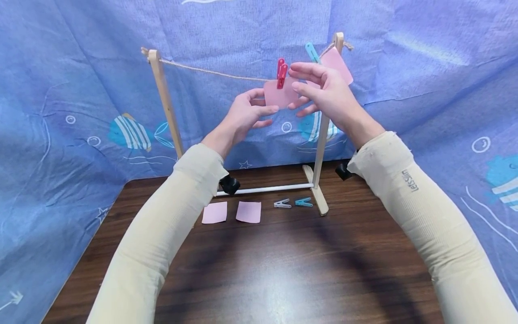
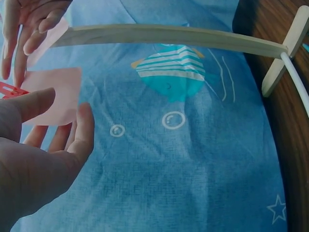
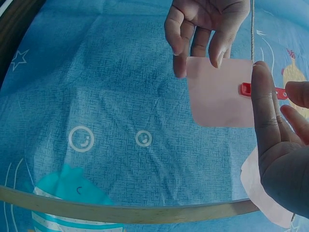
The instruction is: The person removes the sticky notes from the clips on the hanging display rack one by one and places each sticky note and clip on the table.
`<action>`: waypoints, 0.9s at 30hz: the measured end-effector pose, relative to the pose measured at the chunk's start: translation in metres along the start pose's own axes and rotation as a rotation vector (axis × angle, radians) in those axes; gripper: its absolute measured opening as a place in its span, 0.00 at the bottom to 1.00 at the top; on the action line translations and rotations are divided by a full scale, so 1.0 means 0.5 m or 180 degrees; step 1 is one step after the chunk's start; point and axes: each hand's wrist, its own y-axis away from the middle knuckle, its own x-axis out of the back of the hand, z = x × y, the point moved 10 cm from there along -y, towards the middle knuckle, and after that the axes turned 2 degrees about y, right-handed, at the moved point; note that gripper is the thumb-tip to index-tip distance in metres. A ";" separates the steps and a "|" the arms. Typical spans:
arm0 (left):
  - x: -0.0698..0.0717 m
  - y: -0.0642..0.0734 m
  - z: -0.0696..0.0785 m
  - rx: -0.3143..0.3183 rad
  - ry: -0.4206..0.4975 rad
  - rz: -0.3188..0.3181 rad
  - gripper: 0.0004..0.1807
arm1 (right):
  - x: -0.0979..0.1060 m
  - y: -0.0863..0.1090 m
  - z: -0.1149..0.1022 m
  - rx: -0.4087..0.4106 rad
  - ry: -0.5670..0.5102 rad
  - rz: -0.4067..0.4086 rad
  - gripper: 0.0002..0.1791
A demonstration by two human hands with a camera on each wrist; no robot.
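Observation:
A pink sticky note hangs from the rope under a red clothespin, which grips its upper edge. My left hand holds the note at its left edge, thumb on the near face and fingers behind. Beside the note's right side is my right hand, fingers extended and spread, with no object between them. In the right wrist view, the right fingers overlap the red clothespin, so contact is unclear. Behind the right hand, another pink sticky note hangs by a blue clothespin.
The rope runs between two wooden posts, joined low by a white rod. On the brown table lie two pink sticky notes, a grey clothespin and a blue clothespin. A blue patterned cloth hangs behind.

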 end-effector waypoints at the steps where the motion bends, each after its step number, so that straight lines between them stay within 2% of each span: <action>1: 0.000 -0.001 0.000 0.0019 -0.0038 -0.0012 0.25 | 0.000 -0.001 -0.001 -0.0005 -0.0002 0.0000 0.29; 16: 0.001 -0.004 -0.012 0.0254 -0.0142 0.0070 0.11 | -0.007 0.000 0.002 -0.0109 0.0016 -0.0005 0.29; 27: 0.007 -0.002 -0.013 0.0212 -0.0212 0.0067 0.11 | -0.008 0.001 0.004 -0.0130 -0.0039 -0.0012 0.29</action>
